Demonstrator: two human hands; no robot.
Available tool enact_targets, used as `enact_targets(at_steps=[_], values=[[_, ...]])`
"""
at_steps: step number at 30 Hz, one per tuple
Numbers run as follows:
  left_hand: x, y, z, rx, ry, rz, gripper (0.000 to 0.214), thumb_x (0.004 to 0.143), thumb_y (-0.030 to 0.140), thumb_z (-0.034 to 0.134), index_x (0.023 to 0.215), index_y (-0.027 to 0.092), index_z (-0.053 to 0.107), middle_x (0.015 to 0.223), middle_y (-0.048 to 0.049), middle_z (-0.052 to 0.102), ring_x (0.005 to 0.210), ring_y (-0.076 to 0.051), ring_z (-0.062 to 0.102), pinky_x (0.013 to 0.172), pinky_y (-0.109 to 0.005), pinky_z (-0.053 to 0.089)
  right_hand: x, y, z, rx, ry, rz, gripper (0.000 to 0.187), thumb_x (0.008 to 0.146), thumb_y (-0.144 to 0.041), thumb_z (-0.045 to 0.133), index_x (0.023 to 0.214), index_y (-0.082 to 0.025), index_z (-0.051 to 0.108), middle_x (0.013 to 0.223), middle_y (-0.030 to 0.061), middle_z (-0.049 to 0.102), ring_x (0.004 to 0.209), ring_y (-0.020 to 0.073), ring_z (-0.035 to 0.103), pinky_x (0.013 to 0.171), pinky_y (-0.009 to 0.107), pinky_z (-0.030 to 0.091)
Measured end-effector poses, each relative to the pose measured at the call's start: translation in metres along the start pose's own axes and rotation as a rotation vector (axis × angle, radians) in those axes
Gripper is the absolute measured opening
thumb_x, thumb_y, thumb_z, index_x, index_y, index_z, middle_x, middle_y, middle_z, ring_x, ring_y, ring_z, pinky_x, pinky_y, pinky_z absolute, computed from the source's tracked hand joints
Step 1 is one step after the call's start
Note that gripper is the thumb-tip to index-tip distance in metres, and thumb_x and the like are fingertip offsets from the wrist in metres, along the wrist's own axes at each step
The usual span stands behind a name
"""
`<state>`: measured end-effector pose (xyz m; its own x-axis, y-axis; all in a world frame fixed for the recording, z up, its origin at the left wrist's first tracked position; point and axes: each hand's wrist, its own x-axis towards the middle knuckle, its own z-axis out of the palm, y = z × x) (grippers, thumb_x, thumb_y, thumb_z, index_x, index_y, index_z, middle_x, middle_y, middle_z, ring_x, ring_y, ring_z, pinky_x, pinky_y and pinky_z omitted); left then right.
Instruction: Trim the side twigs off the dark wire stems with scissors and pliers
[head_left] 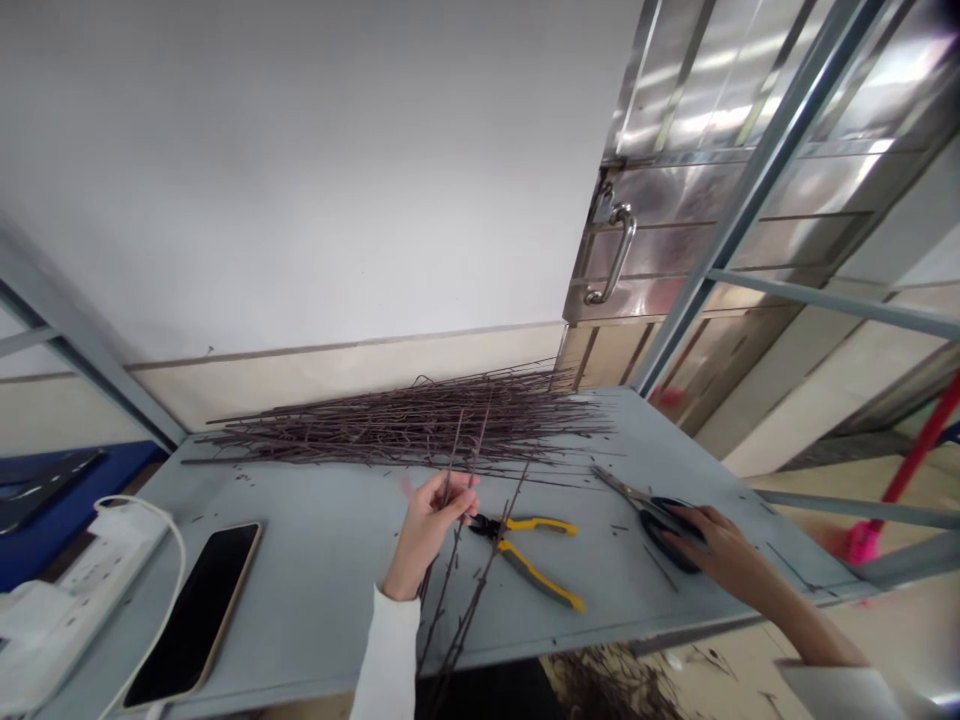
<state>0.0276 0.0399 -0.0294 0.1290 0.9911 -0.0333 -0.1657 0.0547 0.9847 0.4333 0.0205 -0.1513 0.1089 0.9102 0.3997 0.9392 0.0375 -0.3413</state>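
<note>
My left hand (429, 525) is closed around a few thin dark wire stems (459, 590) held upright over the grey table (322, 570); their lower ends hang past the table's near edge. My right hand (712, 550) rests on the black handles of a pair of scissors (645, 505) lying at the table's right side, fingers curled over them. Yellow-handled pliers (536, 555) lie between the two hands. A large pile of the same dark stems (420, 420) is spread along the table's far edge.
A black phone (196, 610) lies face up at the near left, beside a white power strip (67, 590) with a cable. A metal door with a handle (611, 250) stands behind the table. Stem scraps litter the floor (615, 685).
</note>
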Motion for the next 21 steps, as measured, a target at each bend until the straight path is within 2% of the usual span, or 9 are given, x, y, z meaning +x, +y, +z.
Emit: enact_targets(at_steps=[3,6,11,16,21], values=[[-0.003,0.002,0.001,-0.011,0.011,-0.008,0.035,0.061,0.042,0.076,0.079,0.014,0.065,0.064,-0.0021,0.065,0.056,-0.012,0.056,0.052,-0.024,0.045,0.006,0.004,-0.005,0.083,-0.130,0.036,0.035,0.061,-0.051,0.054,0.078,-0.022,0.063,0.079,0.0117,0.068,0.075,0.0294,0.066,0.071,0.041,0.053],[-0.006,0.002,0.002,-0.023,0.003,-0.013,0.036,0.061,0.043,0.077,0.079,0.014,0.066,0.066,-0.0028,0.066,0.056,-0.012,0.056,0.051,-0.024,0.044,0.006,0.000,-0.008,0.057,-0.146,0.064,0.032,0.057,-0.047,0.054,0.077,-0.022,0.060,0.077,0.0117,0.067,0.074,0.0291,0.065,0.071,0.040,0.052],[-0.013,0.004,0.001,-0.052,-0.006,0.003,0.038,0.061,0.045,0.076,0.080,0.013,0.066,0.064,-0.0038,0.066,0.055,-0.012,0.055,0.051,-0.025,0.044,-0.003,-0.018,-0.019,-0.046,-0.004,0.068,0.038,0.063,-0.043,0.049,0.092,-0.019,0.056,0.089,0.0152,0.063,0.080,0.0308,0.063,0.071,0.043,0.050],[-0.024,0.017,0.001,-0.039,0.012,-0.011,0.033,0.064,0.043,0.074,0.079,0.014,0.067,0.063,-0.0036,0.065,0.057,-0.013,0.054,0.055,-0.025,0.044,-0.004,-0.044,-0.047,-0.024,0.185,0.064,0.036,0.067,-0.048,0.047,0.092,-0.022,0.049,0.087,0.0127,0.060,0.084,0.0320,0.060,0.076,0.047,0.048],[-0.029,0.022,0.001,-0.050,-0.016,-0.005,0.034,0.064,0.045,0.074,0.077,0.014,0.068,0.062,-0.0035,0.065,0.056,-0.013,0.053,0.054,-0.025,0.043,0.006,-0.086,-0.072,0.124,0.205,0.190,0.039,0.066,-0.057,0.053,0.088,-0.025,0.047,0.091,0.0135,0.062,0.082,0.0285,0.062,0.071,0.041,0.049]])
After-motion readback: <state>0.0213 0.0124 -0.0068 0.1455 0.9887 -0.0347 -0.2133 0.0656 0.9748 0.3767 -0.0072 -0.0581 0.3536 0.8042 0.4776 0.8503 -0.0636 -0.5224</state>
